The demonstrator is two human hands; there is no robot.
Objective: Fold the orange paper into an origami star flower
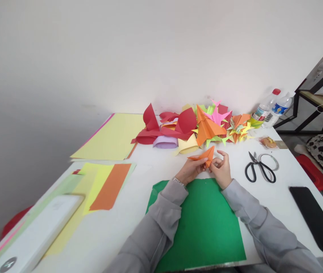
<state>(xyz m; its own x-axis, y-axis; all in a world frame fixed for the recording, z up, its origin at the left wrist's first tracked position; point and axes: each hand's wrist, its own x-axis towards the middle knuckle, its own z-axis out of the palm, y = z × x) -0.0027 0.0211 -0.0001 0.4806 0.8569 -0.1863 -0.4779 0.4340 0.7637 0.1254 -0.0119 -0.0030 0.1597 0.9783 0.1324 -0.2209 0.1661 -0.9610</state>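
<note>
A small folded orange paper (209, 154), with pointed tips, is held up between my two hands just beyond a green sheet (206, 220). My left hand (190, 170) grips its left side, thumb on top. At its lower right edge, my right hand (220, 169) pinches the paper with thumb and finger, the other fingers curled. Behind it lies a pile of folded paper, with a larger orange paper plane (208, 129), a pink pointed paper shape (217, 115) and red curled paper pieces (185, 125).
Black-handled scissors (259, 168), a roll of tape (272, 161) and a black phone (317, 218) lie to the right. Two plastic bottles (279, 110) stand at the back right. Yellow sheets (113, 136), an orange strip (111, 186) and a long white device (42, 231) lie left.
</note>
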